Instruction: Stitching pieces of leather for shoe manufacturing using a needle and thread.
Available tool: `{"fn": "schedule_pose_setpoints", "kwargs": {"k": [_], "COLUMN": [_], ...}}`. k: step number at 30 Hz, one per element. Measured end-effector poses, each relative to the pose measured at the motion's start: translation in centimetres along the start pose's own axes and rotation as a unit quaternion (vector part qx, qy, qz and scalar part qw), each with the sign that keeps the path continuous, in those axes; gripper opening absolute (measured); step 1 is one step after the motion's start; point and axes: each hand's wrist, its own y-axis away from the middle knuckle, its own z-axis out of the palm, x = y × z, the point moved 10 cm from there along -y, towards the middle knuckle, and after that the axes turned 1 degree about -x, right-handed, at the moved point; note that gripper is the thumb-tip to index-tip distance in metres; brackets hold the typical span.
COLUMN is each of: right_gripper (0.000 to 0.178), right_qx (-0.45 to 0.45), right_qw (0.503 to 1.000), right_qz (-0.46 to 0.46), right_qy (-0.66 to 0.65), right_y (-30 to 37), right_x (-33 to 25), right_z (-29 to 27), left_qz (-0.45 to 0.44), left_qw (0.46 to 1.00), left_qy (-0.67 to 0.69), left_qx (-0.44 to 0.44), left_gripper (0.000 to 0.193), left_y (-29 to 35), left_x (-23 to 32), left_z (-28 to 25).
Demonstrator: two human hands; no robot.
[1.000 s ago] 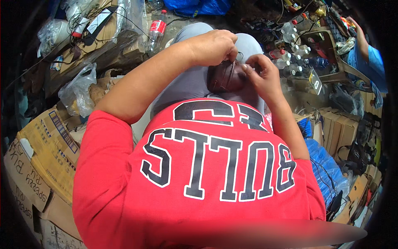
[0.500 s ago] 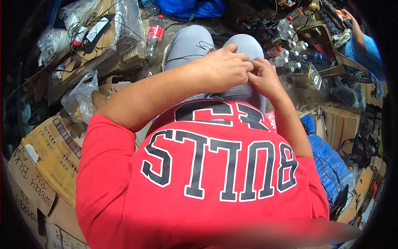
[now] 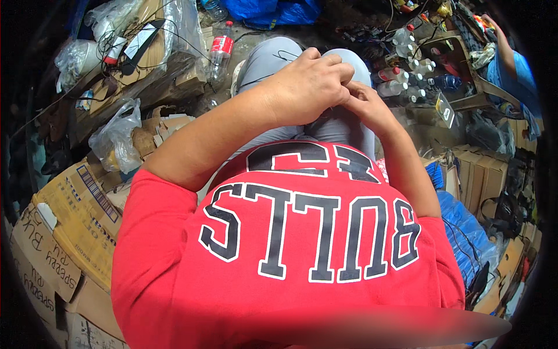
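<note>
Left hand (image 3: 314,81) lowered against right hand (image 3: 370,108) over the lap (image 3: 340,132) since a second ago, likely steadying brown leather presumably hidden beneath; fingers (image 3: 343,72) curled, what they pinch can't tell; dark thread (image 3: 285,56) loops over left knee (image 3: 264,63)

Sitting with left hand (image 3: 315,82) against right hand (image 3: 371,106) above the thighs (image 3: 340,131); facing a plastic sheet (image 3: 270,11) beyond the knees (image 3: 267,55); having one bottle (image 3: 220,52) just leftward, clustered bottles (image 3: 390,88) rightward, cartons (image 3: 43,247) on both sides.
</note>
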Motion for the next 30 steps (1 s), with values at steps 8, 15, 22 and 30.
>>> {"fn": "schedule_pose_setpoints", "kwargs": {"k": [8, 15, 22, 30], "right_gripper": [0.028, 0.023, 0.023, 0.031], "right_qx": [0.016, 0.104, 0.164, 0.178], "right_qw": [0.996, 0.979, 0.882, 0.884], "right_qz": [0.089, 0.094, -0.037, -0.103], "right_qy": [-0.010, 0.145, 0.440, 0.420], "right_y": [-0.9, -2.6, 0.4, 2.6], "right_x": [2.4, 3.9, -2.2, -3.0], "right_z": [-0.2, -0.2, -0.4, -1.0], "left_qz": [0.007, -0.101, -0.168, -0.151], "left_qw": [0.996, 0.950, 0.937, 0.937], "left_qy": [0.087, 0.268, 0.259, 0.304], "left_qx": [0.031, 0.123, 0.162, 0.080], "left_gripper": [0.029, 0.032, 0.013, 0.013], "left_y": [1.4, 5.9, 5.8, 2.5], "left_x": [-0.8, -7.7, -11.5, -12.4], "left_z": [-0.2, -2.5, -1.1, 1.0]}}
